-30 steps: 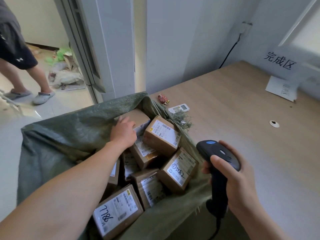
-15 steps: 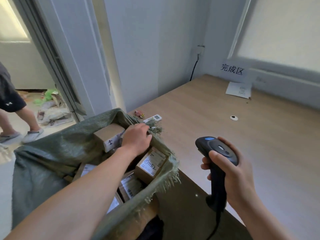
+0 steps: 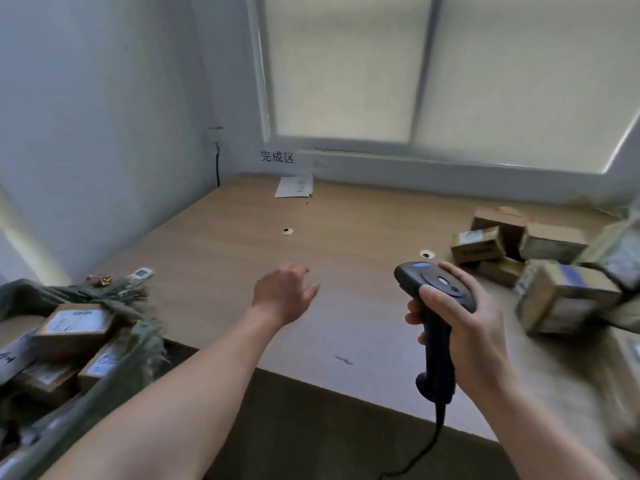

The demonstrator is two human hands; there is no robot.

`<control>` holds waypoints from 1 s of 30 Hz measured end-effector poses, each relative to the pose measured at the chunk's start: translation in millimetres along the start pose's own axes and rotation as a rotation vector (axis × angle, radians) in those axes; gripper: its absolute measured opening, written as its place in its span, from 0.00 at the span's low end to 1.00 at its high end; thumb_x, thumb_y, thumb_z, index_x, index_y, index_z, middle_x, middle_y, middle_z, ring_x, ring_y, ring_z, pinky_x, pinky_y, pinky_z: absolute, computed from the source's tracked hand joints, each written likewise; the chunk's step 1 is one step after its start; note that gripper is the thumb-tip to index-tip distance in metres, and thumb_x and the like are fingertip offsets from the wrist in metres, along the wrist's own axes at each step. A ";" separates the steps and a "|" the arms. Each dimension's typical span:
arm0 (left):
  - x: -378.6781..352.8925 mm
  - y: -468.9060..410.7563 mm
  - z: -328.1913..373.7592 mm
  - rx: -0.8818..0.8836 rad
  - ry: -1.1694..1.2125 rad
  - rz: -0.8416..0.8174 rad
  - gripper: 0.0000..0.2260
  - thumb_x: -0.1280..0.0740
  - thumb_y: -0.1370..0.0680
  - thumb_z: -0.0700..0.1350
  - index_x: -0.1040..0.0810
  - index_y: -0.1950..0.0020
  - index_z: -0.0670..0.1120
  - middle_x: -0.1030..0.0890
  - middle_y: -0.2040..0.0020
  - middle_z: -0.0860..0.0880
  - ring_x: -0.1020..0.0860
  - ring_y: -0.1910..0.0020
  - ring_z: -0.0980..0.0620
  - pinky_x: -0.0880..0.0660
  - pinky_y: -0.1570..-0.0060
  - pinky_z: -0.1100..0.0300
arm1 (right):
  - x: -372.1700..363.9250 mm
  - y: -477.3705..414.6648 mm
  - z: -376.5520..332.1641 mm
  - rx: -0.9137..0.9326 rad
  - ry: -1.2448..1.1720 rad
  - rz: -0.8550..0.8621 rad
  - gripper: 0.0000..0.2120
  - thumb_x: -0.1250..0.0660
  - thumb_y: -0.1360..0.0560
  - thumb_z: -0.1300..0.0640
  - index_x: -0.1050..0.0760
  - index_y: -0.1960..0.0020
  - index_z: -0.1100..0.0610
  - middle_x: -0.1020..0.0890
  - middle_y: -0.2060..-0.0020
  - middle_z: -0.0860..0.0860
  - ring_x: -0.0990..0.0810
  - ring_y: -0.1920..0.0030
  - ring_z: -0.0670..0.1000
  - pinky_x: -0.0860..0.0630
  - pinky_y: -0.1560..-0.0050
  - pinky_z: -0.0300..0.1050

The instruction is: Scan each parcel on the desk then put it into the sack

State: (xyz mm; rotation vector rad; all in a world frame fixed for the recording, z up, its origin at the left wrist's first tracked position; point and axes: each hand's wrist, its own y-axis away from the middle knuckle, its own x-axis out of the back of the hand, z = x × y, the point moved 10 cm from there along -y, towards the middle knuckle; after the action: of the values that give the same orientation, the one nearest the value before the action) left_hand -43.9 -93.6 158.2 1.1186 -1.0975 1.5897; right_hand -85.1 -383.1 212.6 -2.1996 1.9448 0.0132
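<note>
Table (image 3: 221, 244): left hand (image 3: 282, 294) relaxed above it, empty; right hand (image 3: 457, 320) grasping scanner (image 3: 433, 306); boxes (image 3: 540, 268) at its right; sack (image 3: 114, 341) at its left.

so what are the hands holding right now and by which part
The right hand grips the black plastic handheld barcode scanner by its handle. The left hand holds nothing.

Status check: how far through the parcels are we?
Done: several labelled parcels lie in the green sack at the left. In hand: the right hand grips the scanner; the left hand is open and empty above the desk. Left: a pile of boxes on the desk's right side, not yet in the sack.
</note>
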 end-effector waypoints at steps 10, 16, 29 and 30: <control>-78.7 -15.4 237.9 -0.307 0.005 -0.153 0.23 0.39 0.20 0.63 0.24 0.33 0.49 0.22 0.35 0.49 0.23 0.38 0.43 0.27 0.44 0.52 | 197.3 33.4 -28.1 0.025 0.015 0.378 0.27 0.25 0.30 0.55 0.25 0.32 0.50 0.14 0.59 0.59 0.15 0.62 0.58 0.25 0.68 0.50; -117.5 -27.9 337.2 -0.446 0.013 -0.217 0.24 0.40 0.20 0.64 0.24 0.33 0.48 0.22 0.36 0.49 0.23 0.39 0.45 0.25 0.47 0.52 | 276.0 37.1 -27.7 0.041 -0.025 0.523 0.30 0.25 0.32 0.54 0.26 0.31 0.52 0.16 0.60 0.61 0.18 0.62 0.61 0.26 0.66 0.51; -199.8 -146.8 533.8 -0.672 0.165 -0.320 0.26 0.29 0.24 0.60 0.24 0.33 0.46 0.26 0.31 0.46 0.27 0.34 0.47 0.23 0.38 0.50 | 384.0 -47.9 -7.9 0.045 0.008 0.734 0.31 0.27 0.33 0.55 0.26 0.31 0.55 0.16 0.63 0.59 0.19 0.65 0.58 0.26 0.75 0.44; -210.2 -157.2 549.1 -0.684 0.159 -0.340 0.26 0.29 0.24 0.60 0.24 0.32 0.46 0.27 0.31 0.46 0.28 0.33 0.47 0.24 0.37 0.50 | 391.5 -57.2 -4.9 0.039 0.010 0.751 0.30 0.27 0.33 0.55 0.26 0.31 0.54 0.16 0.64 0.59 0.19 0.65 0.58 0.27 0.76 0.44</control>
State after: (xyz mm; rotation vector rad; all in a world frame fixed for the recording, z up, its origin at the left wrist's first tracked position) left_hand 254.3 -620.4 94.5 0.6549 -1.1451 0.9071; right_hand 22.0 -761.7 170.3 -1.3253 2.6143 0.0757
